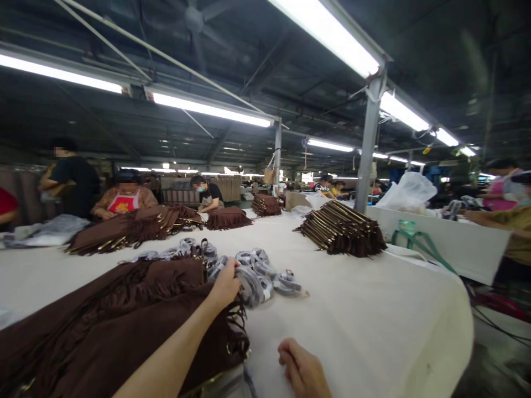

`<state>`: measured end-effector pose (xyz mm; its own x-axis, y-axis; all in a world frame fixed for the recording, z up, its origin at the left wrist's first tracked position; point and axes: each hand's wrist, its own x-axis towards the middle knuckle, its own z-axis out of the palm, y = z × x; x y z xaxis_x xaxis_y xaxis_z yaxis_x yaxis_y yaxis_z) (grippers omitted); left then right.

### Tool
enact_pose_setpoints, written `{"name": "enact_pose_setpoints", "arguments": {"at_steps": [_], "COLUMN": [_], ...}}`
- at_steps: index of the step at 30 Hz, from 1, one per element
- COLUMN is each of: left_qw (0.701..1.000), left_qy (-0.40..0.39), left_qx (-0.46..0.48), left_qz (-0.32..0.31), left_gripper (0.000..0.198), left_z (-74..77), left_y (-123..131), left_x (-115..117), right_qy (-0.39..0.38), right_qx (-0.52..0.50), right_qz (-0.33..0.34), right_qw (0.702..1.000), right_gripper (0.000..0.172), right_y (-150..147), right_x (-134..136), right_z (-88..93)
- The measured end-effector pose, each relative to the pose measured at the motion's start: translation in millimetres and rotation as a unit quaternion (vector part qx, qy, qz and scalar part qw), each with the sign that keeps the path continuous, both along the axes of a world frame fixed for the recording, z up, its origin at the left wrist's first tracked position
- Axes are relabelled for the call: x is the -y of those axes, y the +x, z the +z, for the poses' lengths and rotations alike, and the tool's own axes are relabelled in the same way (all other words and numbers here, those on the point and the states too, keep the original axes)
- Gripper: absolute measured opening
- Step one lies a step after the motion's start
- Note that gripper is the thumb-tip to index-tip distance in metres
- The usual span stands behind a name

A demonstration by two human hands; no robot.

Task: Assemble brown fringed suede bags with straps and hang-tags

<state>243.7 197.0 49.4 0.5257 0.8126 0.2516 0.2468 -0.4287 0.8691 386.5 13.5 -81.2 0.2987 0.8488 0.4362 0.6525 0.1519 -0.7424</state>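
My left hand (226, 286) reaches forward over a pile of brown fringed fabric pieces (166, 309). Its fingers are closed on a coiled strap in clear plastic (249, 288), at the near edge of a heap of similar bagged coils (261, 264). Just beyond the pile, a dark strap loop (204, 249) stands up among the coils. My right hand (303, 367) hovers low at the front of the white table (357, 315), its fingers loosely bent and slightly apart with nothing seen in them. Gold-coloured metal parts show along the near edge of the fringed pieces.
A stack of brown fringed pieces with gold edges (342, 228) lies at the right back, near a metal post (369, 138). More brown piles (136, 224) lie along the far side, where people sit and stand. A green strap (427, 246) hangs by a white panel at right.
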Motion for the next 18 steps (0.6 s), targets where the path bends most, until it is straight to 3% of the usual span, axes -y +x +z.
{"name": "enact_pose_setpoints", "arguments": {"at_steps": [3, 7, 10, 14, 18], "left_qw": [0.989, 0.954, 0.927, 0.889, 0.87], "left_qy": [-0.088, -0.195, -0.244, -0.292, -0.313], "left_qx": [0.121, 0.226, 0.285, 0.353, 0.38], "left_qz": [0.009, -0.006, -0.005, -0.003, -0.015], "left_gripper": [0.019, 0.016, 0.017, 0.023, 0.014], "left_z": [11.8, 10.2, 10.2, 20.4, 32.4], "left_y": [-9, -36, -58, -71, -70], "left_x": [11, 43, 67, 87, 98], "right_qy": [0.014, 0.005, 0.035, 0.068, 0.09], "right_qx": [-0.076, -0.215, -0.284, -0.243, -0.116], "right_qz": [0.004, 0.029, 0.066, 0.086, 0.019], "right_qw": [0.997, 0.976, 0.956, 0.964, 0.989], "right_gripper": [0.027, 0.036, 0.051, 0.067, 0.038], "right_y": [4, 2, -18, -61, -80], "right_x": [-4, 1, 11, 17, 17], "right_z": [-3.7, 5.5, 17.7, 37.1, 65.7]}}
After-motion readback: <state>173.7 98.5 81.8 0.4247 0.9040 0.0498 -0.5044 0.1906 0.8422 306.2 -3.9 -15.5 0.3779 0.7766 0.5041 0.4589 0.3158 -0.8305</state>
